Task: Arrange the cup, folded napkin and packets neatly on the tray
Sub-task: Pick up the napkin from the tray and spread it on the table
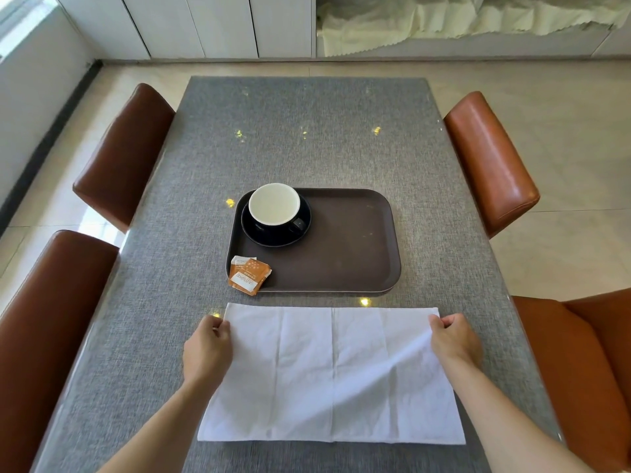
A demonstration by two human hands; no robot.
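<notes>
1. Head view. Napkin (331, 373), one: spread open on the tabletop (307, 138), near the tray's front edge; probably laid flat ready for folding.
2. Left hand (208, 349) and right hand (452, 339): each pinches a far corner of the napkin, the right corner slightly lifted.
3. Tray (345, 247), one: brown, mostly bare.
4. Cup (275, 204), one: on a dark saucer (273, 235) in the tray's far-left corner, leaving room to its right.
5. Packets (249, 274), apparently two: overlapped, straddling the tray's near-left rim, not yet tidy.
</notes>
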